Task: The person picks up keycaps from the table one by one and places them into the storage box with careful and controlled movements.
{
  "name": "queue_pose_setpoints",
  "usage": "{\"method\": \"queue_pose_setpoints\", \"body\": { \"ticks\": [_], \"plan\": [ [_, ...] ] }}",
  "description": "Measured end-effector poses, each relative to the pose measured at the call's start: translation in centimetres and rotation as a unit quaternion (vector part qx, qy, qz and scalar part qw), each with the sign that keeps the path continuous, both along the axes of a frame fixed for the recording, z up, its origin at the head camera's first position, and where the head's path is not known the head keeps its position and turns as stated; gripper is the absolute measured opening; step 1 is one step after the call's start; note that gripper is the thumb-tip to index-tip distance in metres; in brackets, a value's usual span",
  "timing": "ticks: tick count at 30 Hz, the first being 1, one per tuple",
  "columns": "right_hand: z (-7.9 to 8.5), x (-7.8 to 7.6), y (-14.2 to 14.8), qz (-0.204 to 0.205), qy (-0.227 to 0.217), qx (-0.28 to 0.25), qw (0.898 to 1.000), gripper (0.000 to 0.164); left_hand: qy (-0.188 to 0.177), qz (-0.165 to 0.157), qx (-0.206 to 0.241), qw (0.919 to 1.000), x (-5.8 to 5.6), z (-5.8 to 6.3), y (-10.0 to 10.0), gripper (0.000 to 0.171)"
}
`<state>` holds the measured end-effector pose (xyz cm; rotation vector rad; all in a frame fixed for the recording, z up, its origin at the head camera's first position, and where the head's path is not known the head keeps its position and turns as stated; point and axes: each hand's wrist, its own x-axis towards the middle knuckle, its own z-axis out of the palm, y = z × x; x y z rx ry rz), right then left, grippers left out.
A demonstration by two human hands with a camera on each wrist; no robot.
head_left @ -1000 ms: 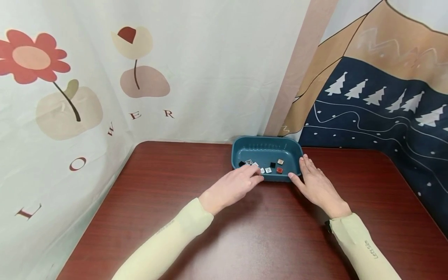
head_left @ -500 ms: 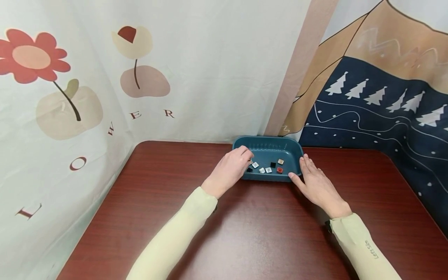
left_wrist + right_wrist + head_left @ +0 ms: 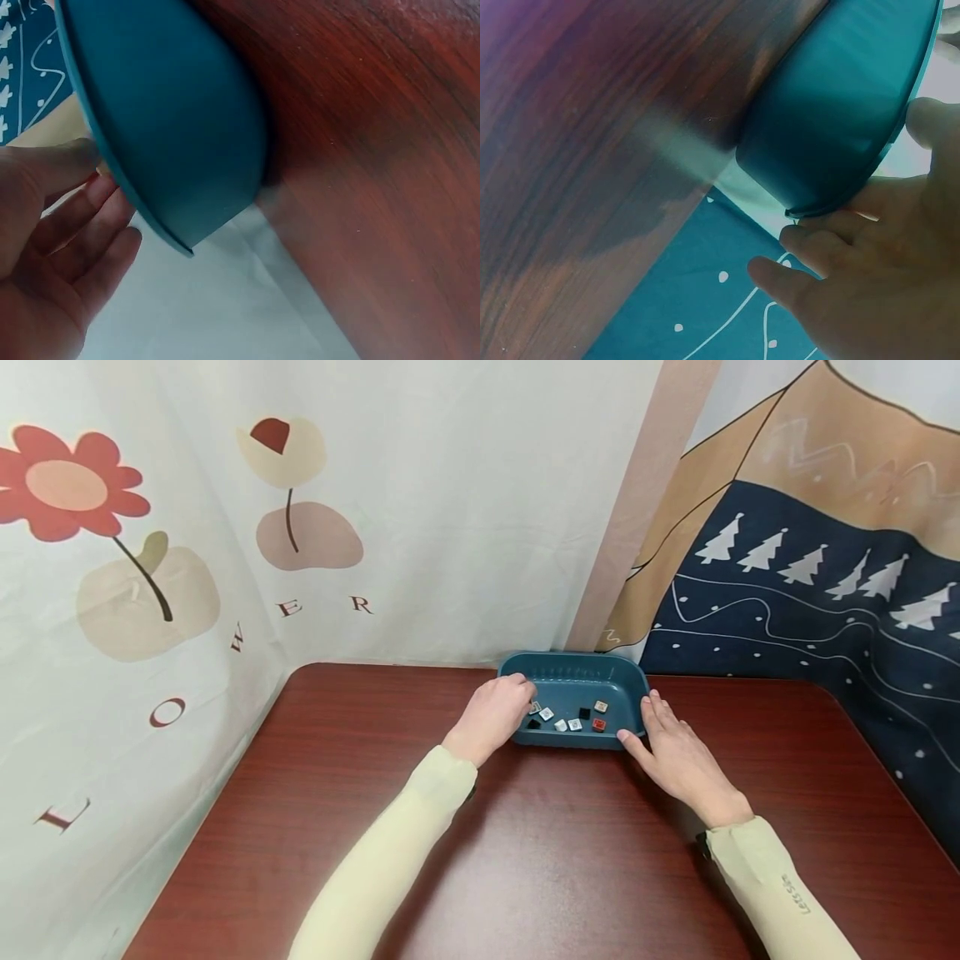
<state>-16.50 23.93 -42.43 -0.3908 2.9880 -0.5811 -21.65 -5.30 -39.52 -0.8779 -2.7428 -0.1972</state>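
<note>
A blue-green rectangular tray stands at the table's far edge, holding several small square pieces whose exact kind is too small to tell. Among them are a red one, a black one, a beige one and white ones with dark marks, such as this white piece. My left hand reaches over the tray's left end, thumb and fingers bent down inside near a white piece; whether they pinch one is hidden. My right hand rests against the right end with fingers extended, thumb at the near corner.
The reddish-brown wooden table extends toward me. A white curtain with flower prints hangs behind and left. A dark blue cloth with white trees hangs at the back right, close behind the tray.
My left hand has moved from the tray's near side to its left end, fingers dipping inside. A black piece now lies nearer the front wall. The right hand has stayed put.
</note>
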Motion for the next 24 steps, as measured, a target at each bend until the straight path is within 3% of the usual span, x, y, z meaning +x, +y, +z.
{"method": "queue_pose_setpoints", "body": {
  "ticks": [6, 18, 24],
  "plan": [
    [0.01, 0.00, -0.11, 0.002, 0.002, 0.000, 1.000, 0.089, -0.006, 0.023, -0.046, 0.9987, -0.66, -0.55, -0.03, 0.004],
    [0.01, -0.02, -0.24, 0.004, 0.002, 0.000, 1.000, 0.089, -0.032, 0.044, -0.053, 0.9971, -0.95, -0.79, -0.16, 0.005],
    [0.01, -0.09, -0.22, 0.003, 0.004, 0.002, 1.000, 0.089, -0.020, 0.041, -0.054, 0.9975, -0.65, -0.65, -0.43, 0.019]
  ]
}}
